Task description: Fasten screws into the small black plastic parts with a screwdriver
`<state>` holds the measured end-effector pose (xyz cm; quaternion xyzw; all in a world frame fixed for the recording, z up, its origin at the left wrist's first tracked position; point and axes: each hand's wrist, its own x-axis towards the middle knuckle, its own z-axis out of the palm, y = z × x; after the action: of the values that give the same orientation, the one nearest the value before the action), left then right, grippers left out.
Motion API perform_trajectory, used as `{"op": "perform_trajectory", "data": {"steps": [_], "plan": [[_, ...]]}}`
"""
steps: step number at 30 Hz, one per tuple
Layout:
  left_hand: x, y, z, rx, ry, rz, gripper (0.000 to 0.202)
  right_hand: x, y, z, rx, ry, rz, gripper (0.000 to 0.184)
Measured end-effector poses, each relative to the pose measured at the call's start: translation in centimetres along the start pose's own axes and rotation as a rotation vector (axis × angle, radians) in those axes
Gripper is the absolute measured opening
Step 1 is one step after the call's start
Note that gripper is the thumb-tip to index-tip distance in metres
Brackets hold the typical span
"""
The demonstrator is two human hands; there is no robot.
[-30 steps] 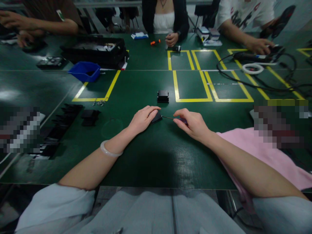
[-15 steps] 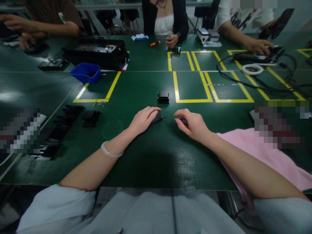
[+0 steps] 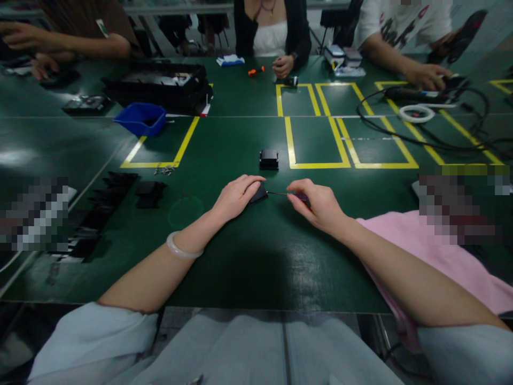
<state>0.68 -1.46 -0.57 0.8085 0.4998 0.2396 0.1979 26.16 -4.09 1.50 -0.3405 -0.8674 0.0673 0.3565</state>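
Under the fingers of my left hand is a small black block-shaped part, held down on the green table. My right hand is closed around the handle of a screwdriver, most of which the fingers hide. Its thin shaft lies almost level and points left, with the tip at the right side of the black part. Just beyond my hands stands a second black part with small silvery bits at its sides.
To the left lie several black parts, another black piece and a pile of small screws. A blue bin stands behind them, near black trays. Pink cloth lies right; cables and co-workers' hands are across the table.
Both hands keep the same place and grip, with the screwdriver tip still at the black part. The whole view has shifted very slightly.
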Motion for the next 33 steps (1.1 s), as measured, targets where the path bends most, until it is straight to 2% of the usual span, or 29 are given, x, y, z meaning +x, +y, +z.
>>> {"op": "perform_trajectory", "data": {"steps": [4,10,16,33], "plan": [[-0.01,0.02,0.03,0.012,-0.004,0.000,0.044,0.05,0.11,0.01,-0.014,0.004,-0.011,0.019],[-0.07,0.08,0.06,0.031,-0.003,-0.001,0.044,0.08,-0.07,0.08,-0.029,0.043,-0.042,0.014],[-0.20,0.14,0.00,0.022,0.007,0.010,0.044,0.10,-0.04,0.00,0.008,-0.001,0.029,0.016],[-0.19,0.36,-0.13,0.024,0.008,0.010,0.045,0.14,0.07,-0.11,-0.016,-0.058,0.036,0.021]]}}
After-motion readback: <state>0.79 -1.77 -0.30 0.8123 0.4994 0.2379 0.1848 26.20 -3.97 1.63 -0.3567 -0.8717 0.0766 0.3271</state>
